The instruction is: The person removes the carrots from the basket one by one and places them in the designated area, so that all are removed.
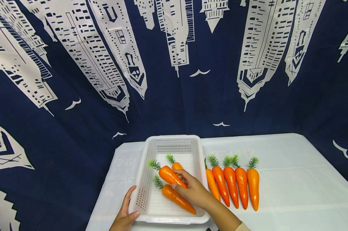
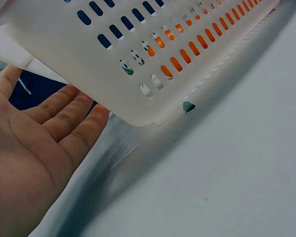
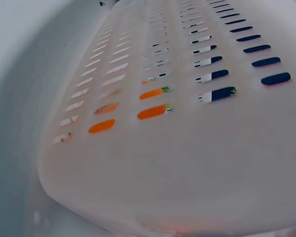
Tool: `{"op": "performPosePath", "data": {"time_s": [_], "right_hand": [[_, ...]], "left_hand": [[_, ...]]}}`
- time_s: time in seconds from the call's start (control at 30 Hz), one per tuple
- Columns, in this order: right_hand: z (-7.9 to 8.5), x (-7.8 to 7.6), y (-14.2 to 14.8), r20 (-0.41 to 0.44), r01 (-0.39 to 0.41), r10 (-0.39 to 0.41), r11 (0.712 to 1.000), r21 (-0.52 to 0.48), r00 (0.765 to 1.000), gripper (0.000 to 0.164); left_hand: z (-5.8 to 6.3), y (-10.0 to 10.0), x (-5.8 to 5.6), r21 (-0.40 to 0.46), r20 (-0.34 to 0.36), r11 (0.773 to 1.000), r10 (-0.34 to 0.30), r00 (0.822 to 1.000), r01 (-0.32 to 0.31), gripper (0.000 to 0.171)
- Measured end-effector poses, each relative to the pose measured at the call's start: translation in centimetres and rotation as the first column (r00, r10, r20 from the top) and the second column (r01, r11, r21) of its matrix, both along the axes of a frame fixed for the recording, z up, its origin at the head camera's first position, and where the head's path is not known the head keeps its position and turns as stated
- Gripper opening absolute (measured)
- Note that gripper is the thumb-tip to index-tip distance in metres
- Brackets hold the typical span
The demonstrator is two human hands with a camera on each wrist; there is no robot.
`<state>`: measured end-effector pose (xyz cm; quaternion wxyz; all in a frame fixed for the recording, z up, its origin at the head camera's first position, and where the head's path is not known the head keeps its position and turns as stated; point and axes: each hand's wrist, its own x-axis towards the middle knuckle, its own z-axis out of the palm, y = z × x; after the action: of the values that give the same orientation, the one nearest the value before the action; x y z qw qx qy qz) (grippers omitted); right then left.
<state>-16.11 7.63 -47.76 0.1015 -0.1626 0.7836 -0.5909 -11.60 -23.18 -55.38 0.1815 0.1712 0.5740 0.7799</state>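
My right hand (image 1: pixel 195 192) reaches over the right rim of a white perforated plastic basket (image 1: pixel 174 219) and holds an orange carrot (image 1: pixel 169 175) with a green leafy top between thumb and fingers. Under it in the basket lies another carrot (image 1: pixel 178 199), tip toward the front right. A third carrot (image 1: pixel 177 166) is partly hidden behind the held one. At the basket's left front side is my left hand (image 1: pixel 125 211), fingers extended against the outside. The left wrist view shows that hand's fingertips at the basket's wall (image 2: pixel 96 84). In the right wrist view, orange shows through the basket's slots; the hand is hidden.
Right of the basket, several carrots (image 1: pixel 231 186) lie side by side, leafy tops toward the back. A white cloth covers the table (image 1: pixel 292 179). Behind it hangs a dark blue cloth (image 1: pixel 174 112) printed with white buildings and birds.
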Motion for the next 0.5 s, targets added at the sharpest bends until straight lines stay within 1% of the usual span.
{"op": "performPosePath", "data": {"time_s": [0.07,0.2,0.5], "right_hand": [[-0.04,-0.01,-0.02,-0.004,0.013,-0.013,1.0,0.009,1.0,0.05],[-0.05,0.01,-0.02,-0.01,0.037,-0.037,0.999,-0.009,0.999,0.049],[0.27,0.27,0.36,0.036,0.085,-0.082,0.991,-0.106,0.996,0.048]], "left_hand": [[0.01,0.01,-0.01,0.0,0.002,1.0,-0.001,1.0,0.001,0.094],[0.02,0.01,0.01,0.005,0.003,1.0,-0.005,1.0,0.005,0.093],[0.01,0.0,0.04,0.026,-0.026,1.0,-0.008,1.0,0.008,0.091]]}}
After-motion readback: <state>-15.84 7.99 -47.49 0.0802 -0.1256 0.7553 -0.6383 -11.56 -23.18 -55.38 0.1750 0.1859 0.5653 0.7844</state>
